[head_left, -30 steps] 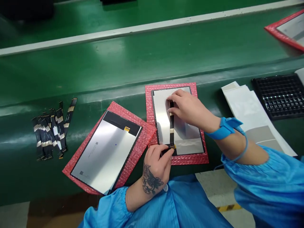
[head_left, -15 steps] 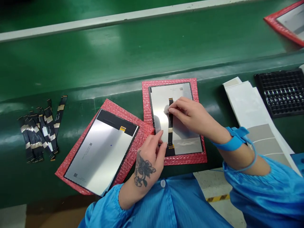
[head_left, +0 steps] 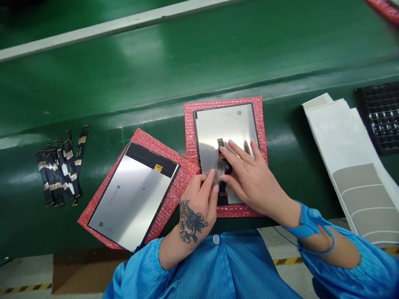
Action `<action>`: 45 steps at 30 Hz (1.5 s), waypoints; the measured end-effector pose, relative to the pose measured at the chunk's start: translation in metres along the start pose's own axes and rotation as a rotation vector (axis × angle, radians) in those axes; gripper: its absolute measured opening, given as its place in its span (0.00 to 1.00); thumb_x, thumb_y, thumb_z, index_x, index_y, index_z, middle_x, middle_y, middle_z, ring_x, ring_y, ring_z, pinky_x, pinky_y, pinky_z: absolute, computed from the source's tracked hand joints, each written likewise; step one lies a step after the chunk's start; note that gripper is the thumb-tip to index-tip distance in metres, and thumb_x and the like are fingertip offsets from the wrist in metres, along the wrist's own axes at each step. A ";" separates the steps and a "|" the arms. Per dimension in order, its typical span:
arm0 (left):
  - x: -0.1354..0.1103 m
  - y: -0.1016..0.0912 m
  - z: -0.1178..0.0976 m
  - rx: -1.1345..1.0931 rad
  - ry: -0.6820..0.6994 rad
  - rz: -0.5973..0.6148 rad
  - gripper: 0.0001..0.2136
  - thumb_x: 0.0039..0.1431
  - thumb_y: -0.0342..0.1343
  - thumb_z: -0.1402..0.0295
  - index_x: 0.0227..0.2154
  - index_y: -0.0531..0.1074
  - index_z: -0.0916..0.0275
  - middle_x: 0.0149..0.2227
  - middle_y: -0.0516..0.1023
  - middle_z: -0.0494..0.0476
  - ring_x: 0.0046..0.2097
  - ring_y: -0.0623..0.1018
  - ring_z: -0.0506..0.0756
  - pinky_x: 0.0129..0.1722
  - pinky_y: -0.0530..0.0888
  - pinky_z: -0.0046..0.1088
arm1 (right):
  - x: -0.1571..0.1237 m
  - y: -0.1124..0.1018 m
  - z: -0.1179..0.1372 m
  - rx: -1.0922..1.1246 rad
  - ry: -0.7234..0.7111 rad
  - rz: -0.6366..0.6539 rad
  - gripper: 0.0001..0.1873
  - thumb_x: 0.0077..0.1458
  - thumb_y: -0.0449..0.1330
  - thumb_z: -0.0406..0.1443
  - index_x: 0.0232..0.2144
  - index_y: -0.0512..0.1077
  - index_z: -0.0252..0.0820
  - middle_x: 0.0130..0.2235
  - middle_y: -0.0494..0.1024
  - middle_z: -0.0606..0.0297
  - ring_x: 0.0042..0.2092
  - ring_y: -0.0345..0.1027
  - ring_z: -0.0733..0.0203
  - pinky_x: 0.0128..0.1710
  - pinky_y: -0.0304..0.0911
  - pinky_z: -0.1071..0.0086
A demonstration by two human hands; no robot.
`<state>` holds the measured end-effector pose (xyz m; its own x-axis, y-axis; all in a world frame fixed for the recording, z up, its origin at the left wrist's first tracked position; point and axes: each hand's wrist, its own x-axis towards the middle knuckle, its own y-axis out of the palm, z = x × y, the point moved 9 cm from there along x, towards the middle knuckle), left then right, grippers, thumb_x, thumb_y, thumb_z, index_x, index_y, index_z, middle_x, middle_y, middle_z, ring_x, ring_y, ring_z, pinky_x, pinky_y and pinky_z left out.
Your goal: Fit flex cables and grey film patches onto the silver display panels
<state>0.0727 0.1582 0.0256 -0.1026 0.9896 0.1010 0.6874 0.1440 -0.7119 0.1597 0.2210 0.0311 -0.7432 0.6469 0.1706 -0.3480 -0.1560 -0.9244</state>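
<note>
A tablet-sized display panel (head_left: 215,122) lies back side up on red bubble wrap (head_left: 190,124). Across it runs a black flex cable (head_left: 220,143), its lower part bent and partly hidden by my hands. My right hand (head_left: 252,176) is spread over the panel, fingertips touching the cable. At the panel's left edge, my left hand (head_left: 198,199) pinches what looks like a translucent film (head_left: 210,160) between thumb and forefinger. A second display panel (head_left: 137,195) with a black band and a small gold connector (head_left: 158,167) rests on its own bubble wrap to the left.
Several loose flex cables (head_left: 59,174) form a pile at the far left. To the right lie white sheets with grey strips (head_left: 346,137) and a black compartment tray (head_left: 385,120). A blue wrist strap (head_left: 307,222) with its cord circles my right wrist.
My right hand has gone from pinching the cable's upper part to lying spread over it. My left fingers have closed on the film. The cable now looks bent, and the view has shifted slightly.
</note>
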 end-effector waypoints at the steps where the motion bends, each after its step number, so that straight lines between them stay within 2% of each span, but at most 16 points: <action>1: 0.001 0.000 -0.001 -0.038 -0.002 0.029 0.15 0.64 0.47 0.69 0.51 0.69 0.62 0.38 0.72 0.58 0.39 0.74 0.53 0.38 0.75 0.30 | -0.002 -0.001 0.002 0.024 0.001 -0.006 0.30 0.65 0.45 0.42 0.64 0.46 0.37 0.59 0.67 0.50 0.64 0.52 0.49 0.62 0.44 0.41; 5: 0.006 0.003 -0.004 -0.201 -0.006 0.111 0.08 0.62 0.52 0.69 0.39 0.74 0.63 0.33 0.72 0.55 0.37 0.74 0.52 0.36 0.74 0.28 | -0.009 -0.008 0.004 0.119 0.010 -0.012 0.30 0.64 0.45 0.45 0.63 0.48 0.38 0.59 0.66 0.49 0.64 0.52 0.47 0.61 0.46 0.40; 8: 0.008 0.002 -0.002 -0.247 -0.025 0.068 0.06 0.61 0.52 0.73 0.33 0.74 0.63 0.31 0.71 0.54 0.34 0.73 0.51 0.33 0.72 0.26 | -0.014 -0.026 -0.005 0.219 0.112 -0.130 0.28 0.62 0.50 0.46 0.60 0.54 0.38 0.59 0.64 0.45 0.61 0.57 0.47 0.56 0.58 0.45; 10: 0.009 0.001 -0.001 -0.257 -0.017 0.045 0.06 0.61 0.52 0.75 0.35 0.75 0.63 0.31 0.71 0.54 0.35 0.73 0.51 0.33 0.72 0.26 | -0.020 -0.037 -0.018 0.286 0.255 -0.216 0.17 0.60 0.54 0.41 0.50 0.65 0.41 0.51 0.71 0.50 0.52 0.67 0.50 0.47 0.67 0.54; 12: 0.008 0.002 -0.001 -0.251 -0.006 0.036 0.08 0.61 0.52 0.75 0.38 0.75 0.62 0.31 0.70 0.53 0.35 0.73 0.50 0.33 0.72 0.26 | -0.024 -0.032 -0.023 0.369 0.333 -0.149 0.06 0.59 0.55 0.36 0.38 0.70 0.44 0.40 0.75 0.58 0.42 0.71 0.55 0.39 0.70 0.61; 13: 0.008 0.002 -0.001 -0.243 -0.001 0.037 0.09 0.62 0.51 0.75 0.39 0.75 0.62 0.32 0.70 0.53 0.35 0.73 0.50 0.33 0.72 0.25 | -0.024 -0.027 -0.021 0.398 0.321 -0.084 0.04 0.59 0.56 0.36 0.35 0.71 0.45 0.37 0.75 0.60 0.40 0.71 0.56 0.37 0.69 0.61; 15: 0.007 0.004 -0.001 -0.219 0.003 0.049 0.10 0.63 0.49 0.75 0.40 0.75 0.62 0.32 0.70 0.54 0.35 0.73 0.50 0.32 0.72 0.25 | -0.021 -0.017 -0.013 0.412 0.246 0.026 0.05 0.58 0.56 0.37 0.34 0.72 0.44 0.39 0.75 0.58 0.43 0.69 0.53 0.40 0.69 0.58; 18: 0.006 0.003 -0.002 -0.187 0.012 0.039 0.10 0.63 0.49 0.74 0.40 0.75 0.63 0.32 0.71 0.55 0.34 0.73 0.50 0.32 0.72 0.25 | -0.017 -0.013 -0.008 0.390 0.170 0.063 0.07 0.58 0.54 0.33 0.35 0.72 0.42 0.45 0.73 0.56 0.49 0.64 0.50 0.45 0.66 0.53; 21: 0.007 0.002 -0.005 -0.163 0.020 0.029 0.08 0.62 0.50 0.74 0.38 0.74 0.64 0.32 0.71 0.55 0.34 0.73 0.50 0.33 0.72 0.26 | -0.014 -0.012 -0.005 0.404 0.128 0.099 0.12 0.57 0.50 0.27 0.35 0.73 0.41 0.46 0.72 0.55 0.49 0.63 0.51 0.46 0.66 0.53; 24: 0.008 0.004 -0.005 -0.141 0.008 0.054 0.08 0.62 0.49 0.75 0.36 0.73 0.65 0.32 0.72 0.55 0.34 0.73 0.51 0.33 0.72 0.27 | -0.014 -0.009 -0.002 0.401 0.111 0.150 0.07 0.57 0.54 0.31 0.34 0.73 0.39 0.44 0.72 0.53 0.48 0.62 0.49 0.43 0.67 0.54; 27: 0.008 0.004 -0.006 -0.136 0.005 0.057 0.08 0.62 0.49 0.75 0.37 0.73 0.65 0.33 0.72 0.56 0.35 0.73 0.51 0.34 0.72 0.27 | -0.013 -0.007 -0.003 0.380 0.137 0.148 0.08 0.58 0.56 0.35 0.30 0.73 0.40 0.40 0.72 0.54 0.45 0.63 0.50 0.41 0.67 0.54; 30: 0.009 0.004 -0.005 -0.137 0.011 0.057 0.08 0.63 0.49 0.75 0.38 0.73 0.64 0.33 0.73 0.56 0.36 0.74 0.51 0.35 0.73 0.28 | -0.009 -0.005 -0.004 0.345 0.141 0.126 0.12 0.59 0.54 0.33 0.25 0.73 0.40 0.39 0.72 0.55 0.43 0.63 0.51 0.41 0.65 0.53; 35: 0.002 0.000 0.002 -0.160 -0.017 0.044 0.11 0.62 0.49 0.75 0.46 0.71 0.62 0.38 0.74 0.57 0.40 0.75 0.52 0.40 0.75 0.28 | -0.006 -0.001 -0.004 0.340 0.113 0.152 0.11 0.58 0.54 0.33 0.28 0.75 0.41 0.40 0.72 0.54 0.45 0.62 0.49 0.42 0.64 0.50; 41: -0.020 -0.010 0.001 -0.010 0.085 -0.038 0.07 0.59 0.54 0.75 0.39 0.72 0.61 0.38 0.72 0.56 0.39 0.74 0.52 0.37 0.75 0.28 | -0.005 0.001 -0.004 0.360 0.073 0.171 0.11 0.58 0.54 0.33 0.28 0.75 0.40 0.44 0.72 0.53 0.46 0.61 0.48 0.42 0.64 0.50; 45: -0.024 -0.008 -0.004 0.065 0.135 -0.034 0.06 0.58 0.54 0.75 0.38 0.72 0.62 0.38 0.72 0.56 0.39 0.73 0.53 0.36 0.74 0.28 | -0.005 0.001 -0.004 0.356 0.070 0.172 0.12 0.58 0.53 0.32 0.26 0.74 0.39 0.44 0.72 0.52 0.46 0.63 0.47 0.43 0.64 0.49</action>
<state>0.0721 0.1334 0.0318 -0.0247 0.9762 0.2154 0.6365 0.1815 -0.7496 0.1657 0.2205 0.0278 -0.7715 0.6361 -0.0112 -0.4073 -0.5074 -0.7594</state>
